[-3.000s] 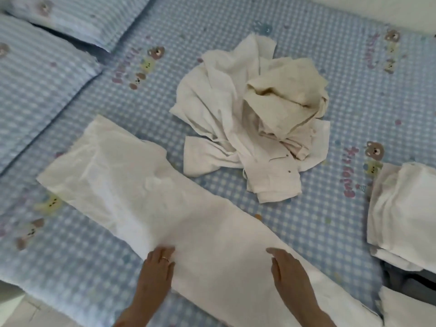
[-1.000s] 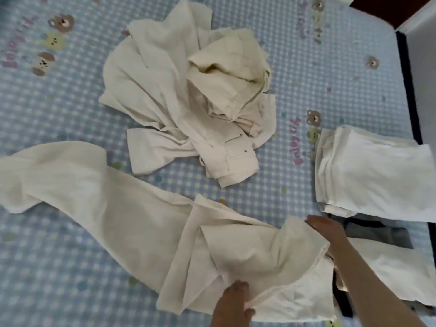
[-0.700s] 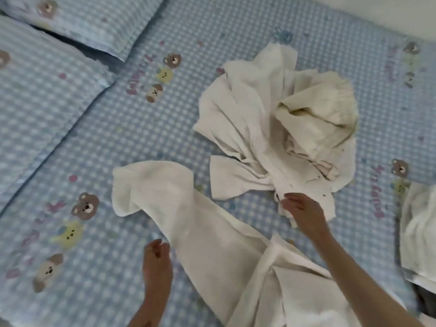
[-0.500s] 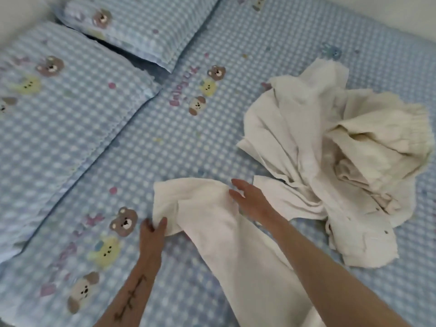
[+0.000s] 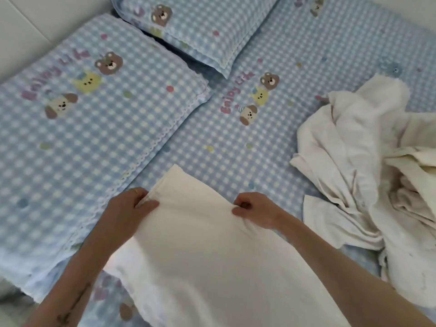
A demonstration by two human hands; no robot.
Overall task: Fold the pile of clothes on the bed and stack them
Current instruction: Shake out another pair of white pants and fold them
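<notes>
A long white garment [image 5: 203,251] lies on the bed in front of me, stretching from the middle of the view to the bottom edge. My left hand [image 5: 127,208] pinches its far end at the left corner. My right hand [image 5: 254,210] pinches the same far end at the right corner, fingers curled into the cloth. That end is lifted slightly off the sheet. A crumpled pile of white and cream clothes [image 5: 368,175] lies to the right, apart from both hands. The folded stack is out of view.
The bed [image 5: 236,147] has a blue checked sheet with bear prints. Two matching pillows lie at the left [image 5: 77,128] and at the top [image 5: 193,27]. A pale wall or headboard [image 5: 47,22] shows at the upper left.
Both hands reached from the near part of the garment to its far end and now pinch its two corners. My view swung left toward the pillows, and the folded stack left the frame.
</notes>
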